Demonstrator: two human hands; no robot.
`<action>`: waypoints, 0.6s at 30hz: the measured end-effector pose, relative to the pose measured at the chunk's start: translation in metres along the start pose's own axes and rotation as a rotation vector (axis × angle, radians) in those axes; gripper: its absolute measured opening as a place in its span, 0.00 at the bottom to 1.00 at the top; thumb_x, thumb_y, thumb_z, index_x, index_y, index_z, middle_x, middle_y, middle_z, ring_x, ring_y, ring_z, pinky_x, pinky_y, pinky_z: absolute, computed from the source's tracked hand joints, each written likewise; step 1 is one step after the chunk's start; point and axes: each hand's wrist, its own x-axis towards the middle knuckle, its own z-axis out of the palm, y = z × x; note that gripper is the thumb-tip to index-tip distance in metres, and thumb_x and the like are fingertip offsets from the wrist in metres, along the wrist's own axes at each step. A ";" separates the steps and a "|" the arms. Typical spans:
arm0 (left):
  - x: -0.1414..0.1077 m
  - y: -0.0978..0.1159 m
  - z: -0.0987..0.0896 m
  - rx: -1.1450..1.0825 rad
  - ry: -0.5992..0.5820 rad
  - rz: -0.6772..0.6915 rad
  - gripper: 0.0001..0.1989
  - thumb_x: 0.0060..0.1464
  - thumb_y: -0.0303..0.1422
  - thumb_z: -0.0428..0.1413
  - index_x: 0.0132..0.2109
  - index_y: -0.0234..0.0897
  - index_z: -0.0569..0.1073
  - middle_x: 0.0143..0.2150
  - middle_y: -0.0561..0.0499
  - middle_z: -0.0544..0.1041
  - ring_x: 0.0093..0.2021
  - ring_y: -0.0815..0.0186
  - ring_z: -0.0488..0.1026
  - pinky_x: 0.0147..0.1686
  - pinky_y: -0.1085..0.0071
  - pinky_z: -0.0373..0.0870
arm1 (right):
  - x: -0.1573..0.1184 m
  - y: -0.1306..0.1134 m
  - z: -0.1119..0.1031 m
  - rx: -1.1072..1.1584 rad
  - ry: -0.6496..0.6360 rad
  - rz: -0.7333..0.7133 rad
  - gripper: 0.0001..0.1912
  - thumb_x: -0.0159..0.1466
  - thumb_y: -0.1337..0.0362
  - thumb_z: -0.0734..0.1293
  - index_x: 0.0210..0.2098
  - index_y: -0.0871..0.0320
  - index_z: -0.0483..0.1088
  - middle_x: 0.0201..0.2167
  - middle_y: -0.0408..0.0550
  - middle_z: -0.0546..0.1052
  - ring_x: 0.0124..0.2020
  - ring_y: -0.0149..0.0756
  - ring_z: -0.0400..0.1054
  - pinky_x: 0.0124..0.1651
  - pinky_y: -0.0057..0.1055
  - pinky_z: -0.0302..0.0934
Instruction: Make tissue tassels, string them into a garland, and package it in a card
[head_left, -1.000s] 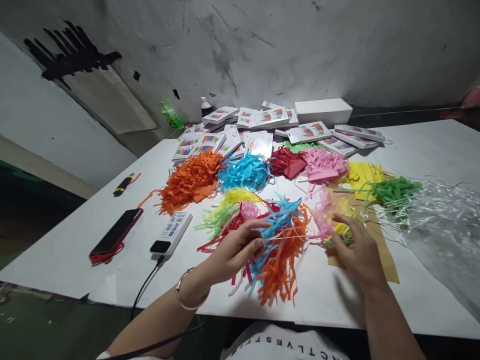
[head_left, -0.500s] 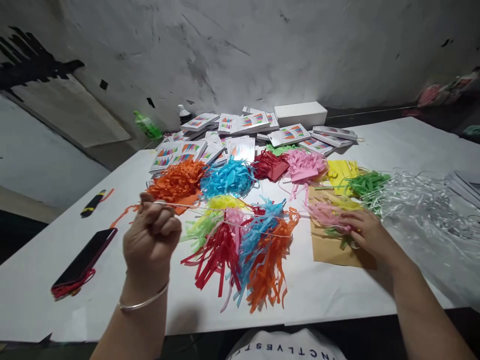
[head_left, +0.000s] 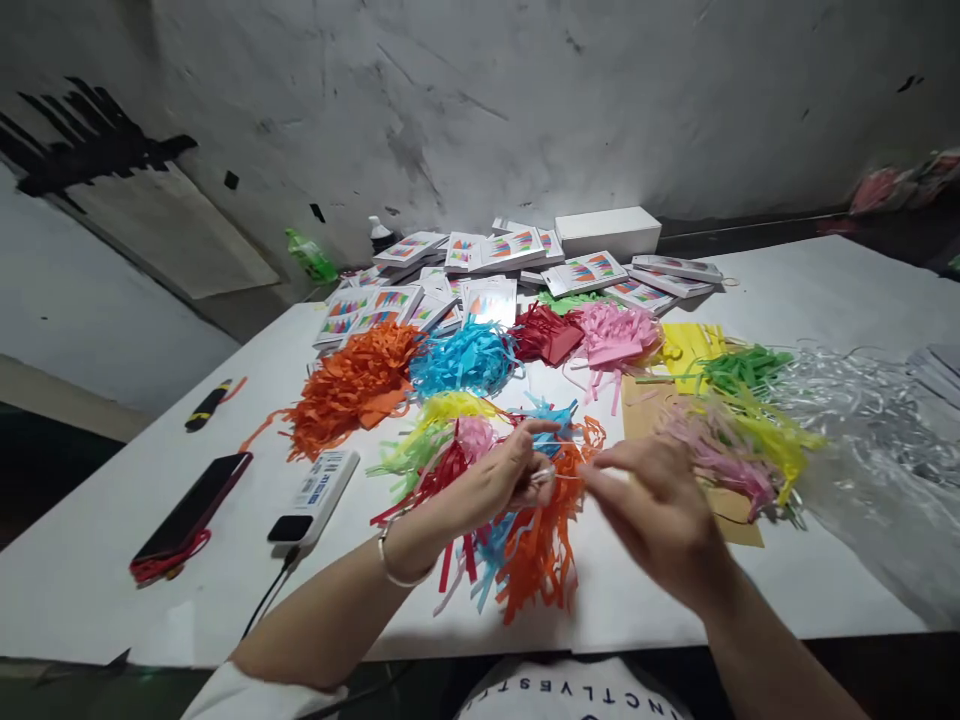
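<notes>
My left hand (head_left: pixel 510 475) is closed on a thin white string (head_left: pixel 568 477) above the middle of the table. A short length of that string runs across to my right hand (head_left: pixel 664 515), blurred by motion, its fingertips pinched at the other end. Under both hands lies a row of paper-strip tassels: a yellow one (head_left: pixel 442 408), a red one (head_left: pixel 439 475), a blue one (head_left: pixel 491 545) and an orange tassel (head_left: pixel 540 560) among them. Just beyond my right hand, a pink tassel (head_left: pixel 724 450) and a yellow tassel (head_left: pixel 787 440) rest on brown paper (head_left: pixel 739 520).
Behind are bundles of orange strips (head_left: pixel 352 385), blue strips (head_left: pixel 461 360) and pink strips (head_left: pixel 616 335). Printed boxes (head_left: pixel 495 248) are piled near the wall. Clear plastic with silvery strands (head_left: pixel 862 470) lies right. At left are a phone (head_left: pixel 191 510) and a white device (head_left: pixel 319 490) with a cable.
My left hand has come down and right, bringing the white device into view. My right hand has left the pink tassel and moved left to the string. The view has shifted slightly.
</notes>
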 end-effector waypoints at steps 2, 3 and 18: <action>0.006 -0.001 0.008 0.011 -0.040 -0.025 0.39 0.58 0.62 0.40 0.64 0.39 0.59 0.27 0.56 0.65 0.20 0.73 0.51 0.18 0.74 0.48 | 0.009 -0.015 0.021 0.032 -0.018 -0.092 0.10 0.67 0.74 0.64 0.44 0.58 0.74 0.40 0.50 0.79 0.44 0.39 0.71 0.50 0.41 0.60; 0.007 -0.002 0.009 0.016 -0.037 -0.043 0.41 0.57 0.64 0.39 0.66 0.40 0.58 0.27 0.56 0.63 0.20 0.73 0.50 0.18 0.74 0.48 | 0.010 -0.016 0.030 0.022 -0.043 -0.111 0.09 0.68 0.74 0.63 0.42 0.59 0.74 0.39 0.50 0.79 0.44 0.39 0.71 0.51 0.41 0.60; -0.012 -0.032 -0.058 0.559 0.280 -0.016 0.17 0.63 0.45 0.50 0.46 0.38 0.76 0.37 0.47 0.78 0.32 0.64 0.72 0.32 0.70 0.67 | -0.033 0.024 0.049 1.110 -0.139 0.512 0.05 0.68 0.67 0.64 0.34 0.53 0.65 0.39 0.46 0.76 0.33 0.33 0.73 0.38 0.34 0.68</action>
